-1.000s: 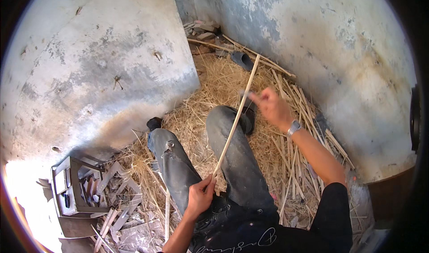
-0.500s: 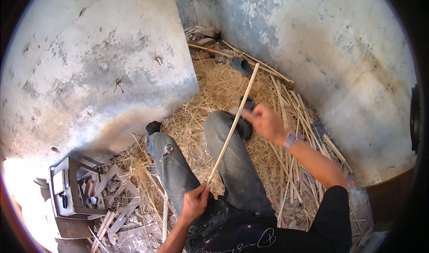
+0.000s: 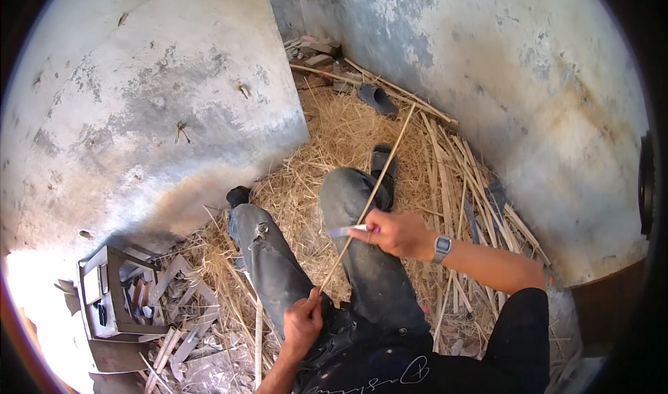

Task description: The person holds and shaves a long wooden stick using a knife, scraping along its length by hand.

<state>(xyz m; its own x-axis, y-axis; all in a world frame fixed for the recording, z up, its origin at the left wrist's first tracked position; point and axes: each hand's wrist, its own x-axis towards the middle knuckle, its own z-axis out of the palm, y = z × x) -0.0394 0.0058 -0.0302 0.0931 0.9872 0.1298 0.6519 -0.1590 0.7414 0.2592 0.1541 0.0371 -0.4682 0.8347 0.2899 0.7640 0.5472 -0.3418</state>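
the left hand is closed on the near end of a slim stick slanting over the right leg and the right hand clenches a knife across it, so shaving seems unfinished, the remainder impossible to judge.

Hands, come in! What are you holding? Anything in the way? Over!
Left hand gripping stick by near end. Right hand holding knife, blurred blade across stick. Right leg close beneath both.
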